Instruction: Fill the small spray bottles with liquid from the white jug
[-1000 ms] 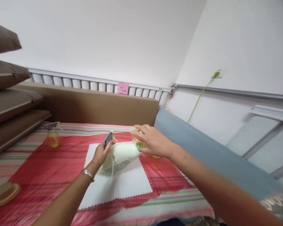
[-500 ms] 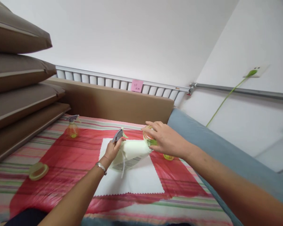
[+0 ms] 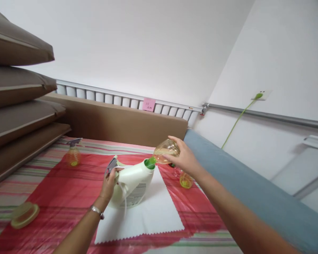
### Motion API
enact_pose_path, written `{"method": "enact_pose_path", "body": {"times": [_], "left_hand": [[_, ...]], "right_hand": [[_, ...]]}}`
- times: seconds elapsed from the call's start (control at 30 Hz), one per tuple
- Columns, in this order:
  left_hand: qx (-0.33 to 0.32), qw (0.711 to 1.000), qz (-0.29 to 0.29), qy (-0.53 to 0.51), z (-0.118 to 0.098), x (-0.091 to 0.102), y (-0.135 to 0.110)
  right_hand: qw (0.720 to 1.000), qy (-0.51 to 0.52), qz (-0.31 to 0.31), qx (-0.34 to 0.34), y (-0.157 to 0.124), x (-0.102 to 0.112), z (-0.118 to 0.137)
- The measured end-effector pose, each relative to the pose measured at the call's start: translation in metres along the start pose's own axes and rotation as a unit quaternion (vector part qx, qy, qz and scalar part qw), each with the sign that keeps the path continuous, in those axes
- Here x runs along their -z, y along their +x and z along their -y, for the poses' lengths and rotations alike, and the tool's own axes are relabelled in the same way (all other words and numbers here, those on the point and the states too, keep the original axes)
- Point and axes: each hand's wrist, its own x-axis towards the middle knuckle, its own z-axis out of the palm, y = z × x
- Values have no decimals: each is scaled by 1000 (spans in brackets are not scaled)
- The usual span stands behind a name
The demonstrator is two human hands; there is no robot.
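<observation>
My left hand (image 3: 110, 185) is closed around a grey and white trigger spray head (image 3: 112, 165), whose thin tube hangs down. Against that hand leans a large pale green bottle (image 3: 137, 178), tilted with its open mouth up to the right; whether the fingers also grip it is hidden. My right hand (image 3: 185, 157) grips a clear amber-tinted bottle (image 3: 166, 151), tipped to the left. The neck of this small bottle is at the large bottle's mouth, where green shows. Beneath lies a white cloth (image 3: 159, 215) with zigzag edges.
A small spray bottle (image 3: 73, 155) stands at the back left. A yellowish round lid (image 3: 25, 214) lies front left, and another amber bottle (image 3: 186, 180) lies right. Red plastic sheeting (image 3: 69, 197) covers the striped cloth. Brown cushions (image 3: 18, 113) are stacked left; a blue padded edge (image 3: 228, 176) runs right.
The small bottle in my right hand has tipped over, its neck now at the large bottle's mouth. The large bottle's mouth has turned more toward view. My view has shifted slightly.
</observation>
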Motion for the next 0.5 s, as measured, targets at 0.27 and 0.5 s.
{"method": "enact_pose_path", "body": {"times": [0.27,0.5], "left_hand": [[37,996,-26,-74,11,14,-3],[69,990,-37,-114,6,18,-7]], "right_hand": [[999,33,-13,-19,9,-3,24],[955,244,-40,-165,3,-27,7]]}}
